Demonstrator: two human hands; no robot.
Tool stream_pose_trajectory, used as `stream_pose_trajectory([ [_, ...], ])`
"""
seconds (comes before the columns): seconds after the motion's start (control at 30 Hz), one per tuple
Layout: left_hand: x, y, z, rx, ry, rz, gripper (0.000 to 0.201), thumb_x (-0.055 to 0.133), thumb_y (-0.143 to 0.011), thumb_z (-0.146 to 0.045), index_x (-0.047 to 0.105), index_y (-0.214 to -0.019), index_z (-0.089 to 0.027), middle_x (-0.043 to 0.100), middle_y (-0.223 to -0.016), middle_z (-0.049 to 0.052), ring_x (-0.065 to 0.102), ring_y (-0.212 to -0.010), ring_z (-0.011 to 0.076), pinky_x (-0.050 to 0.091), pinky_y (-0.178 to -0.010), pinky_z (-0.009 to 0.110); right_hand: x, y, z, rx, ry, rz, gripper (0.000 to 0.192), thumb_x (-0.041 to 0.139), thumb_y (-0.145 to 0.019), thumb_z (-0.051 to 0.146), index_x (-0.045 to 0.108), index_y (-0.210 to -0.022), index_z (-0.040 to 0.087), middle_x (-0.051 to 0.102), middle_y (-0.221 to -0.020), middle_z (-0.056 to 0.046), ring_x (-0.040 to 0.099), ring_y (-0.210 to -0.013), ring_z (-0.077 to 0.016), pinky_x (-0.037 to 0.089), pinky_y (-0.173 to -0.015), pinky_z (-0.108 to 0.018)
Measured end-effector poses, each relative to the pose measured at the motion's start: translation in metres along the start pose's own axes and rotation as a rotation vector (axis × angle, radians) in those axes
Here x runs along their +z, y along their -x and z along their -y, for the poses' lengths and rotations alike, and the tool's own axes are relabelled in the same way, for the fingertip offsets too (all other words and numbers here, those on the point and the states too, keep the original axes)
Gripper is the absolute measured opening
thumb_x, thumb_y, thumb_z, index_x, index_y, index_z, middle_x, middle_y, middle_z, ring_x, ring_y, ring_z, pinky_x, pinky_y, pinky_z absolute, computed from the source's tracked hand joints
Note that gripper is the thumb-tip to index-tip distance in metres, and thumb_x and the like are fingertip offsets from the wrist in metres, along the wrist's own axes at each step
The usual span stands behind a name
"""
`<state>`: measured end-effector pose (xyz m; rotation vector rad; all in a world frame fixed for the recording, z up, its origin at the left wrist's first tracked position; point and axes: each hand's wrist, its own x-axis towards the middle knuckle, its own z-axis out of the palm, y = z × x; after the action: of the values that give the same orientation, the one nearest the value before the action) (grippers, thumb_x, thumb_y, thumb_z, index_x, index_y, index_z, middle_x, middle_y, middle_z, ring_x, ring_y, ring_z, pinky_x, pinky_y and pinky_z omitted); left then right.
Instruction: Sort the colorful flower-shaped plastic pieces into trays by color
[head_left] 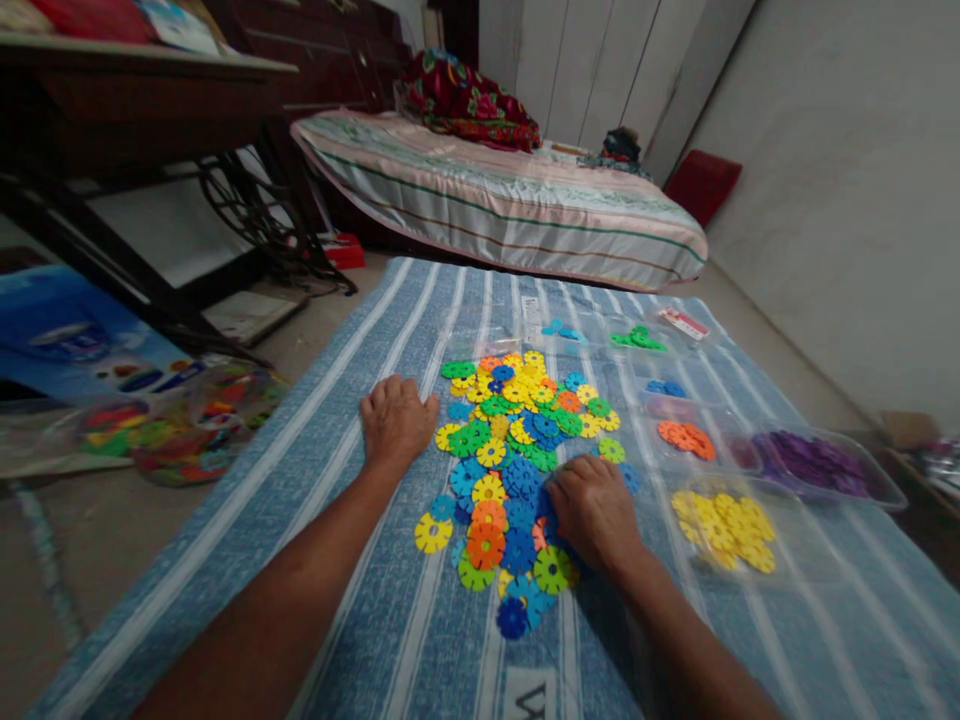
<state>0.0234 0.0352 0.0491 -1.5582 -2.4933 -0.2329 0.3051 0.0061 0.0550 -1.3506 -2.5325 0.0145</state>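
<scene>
A loose pile of notched plastic discs (523, 478) in blue, yellow, green and orange lies spread on the striped cloth (330, 470). My left hand (395, 420) rests palm down on the cloth, just left of the pile, thumb apart from the bent fingers; no disc shows in it. Over the pile's right side is my right hand (595, 508), its fingers curled down against blue discs. Its fingertips are hidden, so what they pinch cannot be made out. To its right, a clear box holds yellow discs (727, 530).
More clear boxes stand right and behind, with orange discs (686, 440), purple discs (817, 462), blue discs (665, 388), green discs (637, 339) and light-blue discs (562, 331). A bed (510, 210) is beyond the table. A treadle stand (247, 215) and bagged colourful pieces (202, 425) are left.
</scene>
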Motion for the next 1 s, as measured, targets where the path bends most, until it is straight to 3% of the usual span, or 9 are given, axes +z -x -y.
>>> stream_pose_trajectory([
  [0.1,0.001,0.0,0.0,-0.001,0.001,-0.001,0.042,0.041,-0.093,-0.041,0.062,-0.113,-0.011,0.061,-0.127,0.021,0.05,-0.124,0.0358,0.039,-0.1,0.048,0.0,-0.001,0.004,0.0,-0.026,-0.01,0.022,0.059,-0.095,0.025,0.069,-0.076,0.021,0.069,-0.081,-0.007,0.061,-0.086,-0.0239,0.042,-0.082,-0.038],
  [0.2,0.002,0.0,0.0,-0.007,0.011,-0.002,0.042,0.042,-0.093,-0.041,0.061,-0.115,-0.011,0.06,-0.13,0.021,0.05,-0.125,0.0359,0.039,-0.1,0.048,0.005,-0.004,0.014,-0.074,-0.098,-0.07,0.011,0.064,-0.092,0.027,0.072,-0.098,0.021,0.071,-0.097,-0.008,0.06,-0.099,-0.0264,0.043,-0.087,-0.039],
  [0.3,0.001,0.0,0.0,-0.006,0.021,-0.005,0.042,0.041,-0.093,-0.041,0.062,-0.115,-0.011,0.06,-0.129,0.022,0.049,-0.125,0.0362,0.039,-0.1,0.048,0.014,-0.001,0.026,-0.158,-0.145,-0.135,0.022,0.068,-0.089,0.028,0.069,-0.11,0.022,0.07,-0.106,-0.009,0.058,-0.105,-0.0275,0.044,-0.091,-0.041],
  [0.53,-0.001,0.001,-0.001,0.001,0.031,-0.007,0.041,0.041,-0.093,-0.04,0.062,-0.114,-0.011,0.062,-0.124,0.022,0.049,-0.125,0.0365,0.038,-0.1,0.048,0.023,0.023,0.043,-0.293,-0.236,-0.311,0.015,0.058,-0.092,0.016,0.07,-0.101,0.02,0.067,-0.096,-0.009,0.057,-0.099,-0.0249,0.046,-0.09,-0.04],
  [0.83,0.003,0.0,0.001,-0.001,0.019,-0.017,0.043,0.039,-0.093,-0.042,0.062,-0.114,-0.012,0.061,-0.127,0.021,0.049,-0.125,0.0357,0.039,-0.1,0.049,0.005,0.036,0.057,-0.359,-0.369,-0.245,0.015,0.057,-0.09,0.013,0.068,-0.097,0.019,0.067,-0.095,-0.009,0.059,-0.094,-0.0236,0.048,-0.088,-0.04],
  [1.0,0.004,0.001,0.0,-0.009,0.037,-0.018,0.044,0.039,-0.093,-0.042,0.062,-0.116,-0.013,0.06,-0.13,0.021,0.049,-0.126,0.0358,0.039,-0.1,0.049,0.006,0.038,0.053,-0.371,-0.425,-0.269,0.018,0.054,-0.089,0.012,0.067,-0.1,0.02,0.069,-0.089,-0.008,0.061,-0.088,-0.022,0.049,-0.089,-0.04],
])
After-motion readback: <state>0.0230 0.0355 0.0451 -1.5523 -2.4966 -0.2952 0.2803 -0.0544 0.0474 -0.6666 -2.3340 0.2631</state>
